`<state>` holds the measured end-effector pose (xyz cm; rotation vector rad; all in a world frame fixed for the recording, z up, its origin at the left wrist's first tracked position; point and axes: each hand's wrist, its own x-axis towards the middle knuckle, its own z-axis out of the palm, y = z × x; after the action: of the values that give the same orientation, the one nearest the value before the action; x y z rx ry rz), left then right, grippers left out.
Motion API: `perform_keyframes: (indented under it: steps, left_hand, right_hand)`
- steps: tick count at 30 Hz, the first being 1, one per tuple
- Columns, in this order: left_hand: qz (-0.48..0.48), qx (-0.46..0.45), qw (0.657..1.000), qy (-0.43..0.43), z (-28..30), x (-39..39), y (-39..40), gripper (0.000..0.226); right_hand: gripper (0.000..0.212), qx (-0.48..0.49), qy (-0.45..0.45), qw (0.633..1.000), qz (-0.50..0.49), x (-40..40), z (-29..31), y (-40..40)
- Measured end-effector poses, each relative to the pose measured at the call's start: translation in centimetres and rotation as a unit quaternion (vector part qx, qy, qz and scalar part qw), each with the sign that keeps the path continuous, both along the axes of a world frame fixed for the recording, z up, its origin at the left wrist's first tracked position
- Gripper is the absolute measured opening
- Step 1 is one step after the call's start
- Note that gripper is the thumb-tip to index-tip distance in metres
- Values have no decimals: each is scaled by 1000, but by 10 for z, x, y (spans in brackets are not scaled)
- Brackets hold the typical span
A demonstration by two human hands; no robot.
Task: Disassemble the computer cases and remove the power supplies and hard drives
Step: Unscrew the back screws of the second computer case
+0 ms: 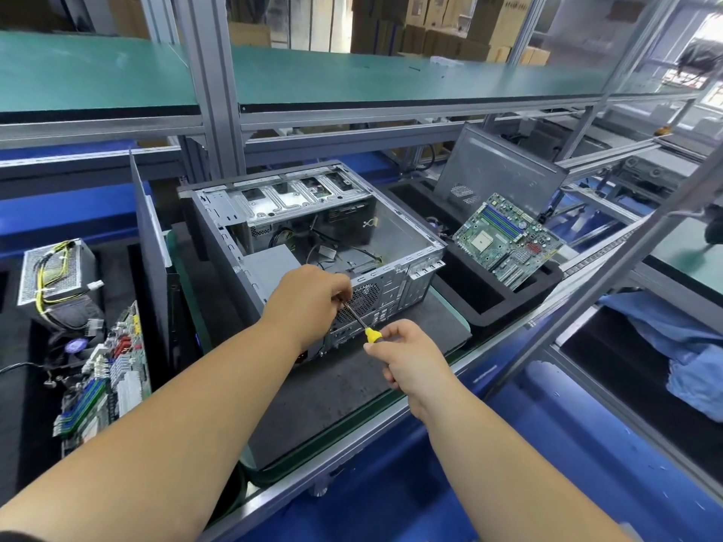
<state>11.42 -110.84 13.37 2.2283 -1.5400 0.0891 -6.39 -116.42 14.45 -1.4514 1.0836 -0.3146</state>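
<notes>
While a silver perforated power supply with yellow wires (54, 271) and a pile of green circuit boards (105, 381) already lie in the black foam tray (15, 385) at far left, the step in hand looks to be freeing the power supply that remains in the open grey steel computer case (313, 244), which lies on its side on the dark work mat (332, 389) in the middle. That plain grey metal power supply box (270, 267) sits in the near left corner of the case, against the rear panel. The left hand (313, 303) is pinched around the thin steel shaft of the screwdriver, steadying the tip against the vented rear panel; the exact screw is hidden by the fingers. Just to its right, the right hand (407, 357) is clenched around the yellow-handled screwdriver (365, 330). Next, I judge, the remaining rear screws must come out with the tip kept seated, then the box must be slid inward and lifted clear, its cables unplugged first. Farther right, a green motherboard (508, 240) leans in a second black foam tray (485, 303), with a grey side panel (500, 170) propped behind it.
</notes>
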Motion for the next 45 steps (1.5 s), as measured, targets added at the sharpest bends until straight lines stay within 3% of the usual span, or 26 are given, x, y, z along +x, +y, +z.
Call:
perform_keyframes:
  steps: [2,7,11,16,19,27,37,45]
  left_hand:
    - [-32,16,999,-20,2,1,1,29]
    - [-48,22,998,-41,2,1,2,24]
    - [-35,2,999,-37,1,-2,2,25]
    - [-22,-17,997,-73,4,-6,3,21]
    - [-7,-52,994,-93,3,-9,3,15]
    - [12,-89,991,-97,0,-12,2,8]
    - [60,-78,985,-143,-4,-26,-6,27]
    - [181,-102,962,-176,-18,-45,-9,28]
  right_hand:
    - [22,0,1,1000,-1,1,-1,0]
    - [15,39,16,999,-10,5,0,-1]
    - [25,64,63,996,-10,8,5,-4]
    - [5,-16,3,999,47,-6,5,-6]
    - [14,-11,-8,998,54,-8,4,-8]
    - [9,9,-23,998,50,-21,3,-22]
    - [7,1,-81,993,88,-19,6,-59]
    - [6,1,-86,982,168,-22,7,-100]
